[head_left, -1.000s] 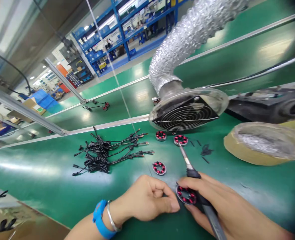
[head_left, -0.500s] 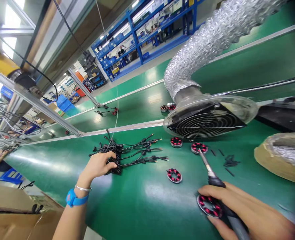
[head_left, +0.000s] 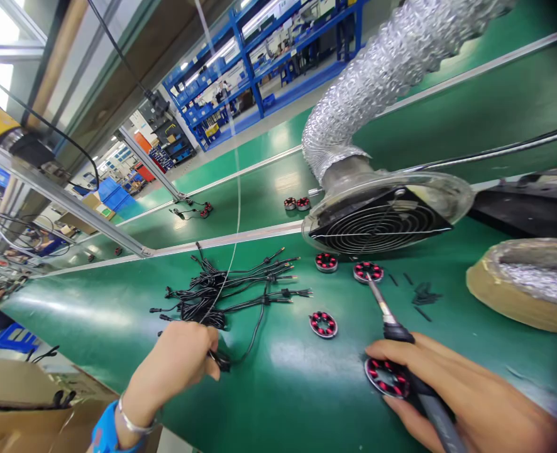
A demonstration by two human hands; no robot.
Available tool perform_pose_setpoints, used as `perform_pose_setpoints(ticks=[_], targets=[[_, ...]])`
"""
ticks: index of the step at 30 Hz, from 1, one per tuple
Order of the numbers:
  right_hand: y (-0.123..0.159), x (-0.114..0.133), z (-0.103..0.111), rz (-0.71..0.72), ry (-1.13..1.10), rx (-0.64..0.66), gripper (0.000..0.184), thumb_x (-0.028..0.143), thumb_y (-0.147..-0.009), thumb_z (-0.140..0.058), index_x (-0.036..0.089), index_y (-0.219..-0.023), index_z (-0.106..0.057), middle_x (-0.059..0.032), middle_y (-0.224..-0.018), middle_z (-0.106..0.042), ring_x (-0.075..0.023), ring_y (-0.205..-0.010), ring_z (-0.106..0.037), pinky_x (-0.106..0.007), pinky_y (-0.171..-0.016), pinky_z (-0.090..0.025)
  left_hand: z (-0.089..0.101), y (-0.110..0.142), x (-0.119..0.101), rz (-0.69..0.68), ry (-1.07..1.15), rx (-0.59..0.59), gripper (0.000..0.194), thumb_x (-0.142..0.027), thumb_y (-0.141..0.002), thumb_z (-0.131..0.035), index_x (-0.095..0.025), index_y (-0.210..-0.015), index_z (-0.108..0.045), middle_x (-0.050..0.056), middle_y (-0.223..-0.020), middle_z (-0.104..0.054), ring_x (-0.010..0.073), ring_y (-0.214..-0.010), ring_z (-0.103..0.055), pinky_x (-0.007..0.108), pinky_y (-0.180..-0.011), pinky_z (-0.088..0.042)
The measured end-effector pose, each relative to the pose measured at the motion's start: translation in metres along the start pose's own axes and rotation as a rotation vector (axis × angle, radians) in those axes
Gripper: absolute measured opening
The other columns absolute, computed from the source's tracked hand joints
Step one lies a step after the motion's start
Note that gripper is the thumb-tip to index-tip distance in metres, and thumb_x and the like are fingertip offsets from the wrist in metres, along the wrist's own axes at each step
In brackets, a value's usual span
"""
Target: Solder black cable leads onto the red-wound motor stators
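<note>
My left hand, with a bracelet and a blue band at its wrist, is closed on a coiled black cable, apart from the pile in front of it. One strand of this cable runs up toward the black cable pile and its stripped ends. My right hand is wrapped round a soldering iron. A motor stator with red windings is at the same fingers. The iron's tip overlaps another stator; whether they touch I cannot tell. Nearby lie a stator and one farther back.
A fume extractor fan with a foil duct stands behind the stators. Short black sleeves lie right of the iron. A round taped container sits at the right. Cardboard boxes stand lower left; another person's arm shows far left.
My left hand has moved toward me from the pile, drawing one coiled cable out of it. My right hand still holds the iron and stator, with little change.
</note>
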State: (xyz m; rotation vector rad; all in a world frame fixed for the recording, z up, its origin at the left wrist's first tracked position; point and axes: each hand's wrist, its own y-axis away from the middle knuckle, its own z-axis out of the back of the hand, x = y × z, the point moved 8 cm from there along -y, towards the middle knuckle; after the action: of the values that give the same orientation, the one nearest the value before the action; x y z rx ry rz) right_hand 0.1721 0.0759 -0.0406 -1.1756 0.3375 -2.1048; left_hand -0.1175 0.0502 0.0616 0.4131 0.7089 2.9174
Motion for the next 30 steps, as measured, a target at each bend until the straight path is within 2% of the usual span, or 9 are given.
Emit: perform_pose_setpoints(ticks=[2,4,7,9,11,15,19,25,30], targets=[[-0.004,0.006,-0.002,0.049,0.083,0.042,0.041,0.018,-0.081,-0.056,0.027,-0.121,-0.052,-0.0064,-0.093,-0.07,-0.0302,-0.086,-0.07,-0.036,-0.057,-0.06,-0.005,-0.015,-0.011,-0.045,0.089,0.035,0.031,-0.044,-0.071,-0.079,-0.023,-0.091,-0.073,0.004,-0.073,-0.074,0.0273,-0.072,-0.07,0.027,-0.057,-0.035],[-0.008,0.011,0.0,0.085,0.139,0.048,0.04,0.019,-0.082,-0.054,0.026,-0.122,-0.049,-0.0065,-0.092,-0.07,-0.0292,-0.085,-0.07,-0.036,-0.059,-0.061,-0.001,-0.036,-0.02,-0.058,0.239,-0.038,0.042,-0.055,-0.071,-0.075,-0.023,-0.098,-0.072,0.002,-0.07,-0.071,0.0243,-0.069,-0.066,0.027,-0.058,-0.034],[-0.013,0.016,0.003,0.113,0.164,0.044,0.039,0.02,-0.083,-0.053,0.025,-0.121,-0.048,-0.0066,-0.09,-0.07,-0.0282,-0.084,-0.071,-0.036,-0.06,-0.061,0.015,-0.07,-0.018,0.101,0.48,-0.327,0.038,-0.054,-0.084,-0.06,-0.02,-0.099,-0.069,-0.001,-0.06,-0.059,0.0199,-0.061,-0.057,0.026,-0.058,-0.032],[-0.014,0.018,0.004,0.12,0.169,0.055,0.037,0.02,-0.084,-0.053,0.025,-0.121,-0.048,-0.0068,-0.088,-0.07,-0.0272,-0.082,-0.071,-0.035,-0.06,-0.061,0.014,-0.089,-0.022,0.148,0.539,-0.401,0.036,-0.051,-0.087,-0.057,-0.018,-0.095,-0.068,-0.002,-0.056,-0.053,0.0185,-0.058,-0.053,0.026,-0.057,-0.03],[-0.014,0.02,0.005,0.122,0.176,0.058,0.036,0.02,-0.084,-0.052,0.024,-0.12,-0.048,-0.0071,-0.087,-0.069,-0.0265,-0.081,-0.071,-0.033,-0.058,-0.061,0.011,-0.101,-0.029,0.125,0.579,-0.404,0.031,-0.046,-0.088,-0.056,-0.017,-0.086,-0.068,-0.005,-0.052,-0.046,0.0156,-0.054,-0.047,0.025,-0.056,-0.028],[-0.015,0.021,0.006,0.101,0.175,0.075,0.036,0.017,-0.084,-0.051,0.024,-0.119,-0.049,-0.0064,-0.086,-0.067,-0.0242,-0.079,-0.069,-0.033,-0.061,-0.061,0.005,-0.096,-0.036,0.03,0.666,-0.38,0.033,-0.045,-0.09,-0.052,-0.017,-0.079,-0.066,-0.008,-0.05,-0.032,0.0107,-0.049,-0.034,0.022,-0.051,-0.025],[-0.018,0.022,0.008,0.071,0.133,0.1,0.036,0.016,-0.084,-0.051,0.024,-0.119,-0.048,-0.0058,-0.086,-0.065,-0.021,-0.074,-0.066,-0.032,-0.062,-0.06,0.0,-0.079,-0.038,-0.033,0.682,-0.361,0.04,-0.049,-0.093,-0.047,-0.017,-0.075,-0.064,-0.008,-0.052,-0.029,0.0101,-0.049,-0.029,0.022,-0.049,-0.023],[-0.019,0.026,0.01,0.087,0.158,0.083,0.034,0.016,-0.085,-0.05,0.023,-0.117,-0.049,-0.0067,-0.085,-0.065,-0.0218,-0.074,-0.066,-0.033,-0.062,-0.06,0.008,-0.079,-0.038,-0.042,0.541,-0.481,0.026,-0.023,-0.091,-0.045,-0.018,-0.073,-0.063,0.001,-0.063,-0.052,0.0164,-0.063,-0.047,0.026,-0.062,-0.032],[-0.022,0.029,0.012,0.086,0.148,0.086,0.033,0.016,-0.085,-0.049,0.022,-0.117,-0.049,-0.0047,-0.081,-0.063,-0.0195,-0.07,-0.064,-0.03,-0.06,-0.059,0.014,-0.083,-0.038,-0.171,0.514,-0.482,0.022,-0.014,-0.084,-0.048,-0.02,-0.079,-0.068,0.006,-0.072,-0.063,0.022,-0.077,-0.055,0.03,-0.073,-0.038]])
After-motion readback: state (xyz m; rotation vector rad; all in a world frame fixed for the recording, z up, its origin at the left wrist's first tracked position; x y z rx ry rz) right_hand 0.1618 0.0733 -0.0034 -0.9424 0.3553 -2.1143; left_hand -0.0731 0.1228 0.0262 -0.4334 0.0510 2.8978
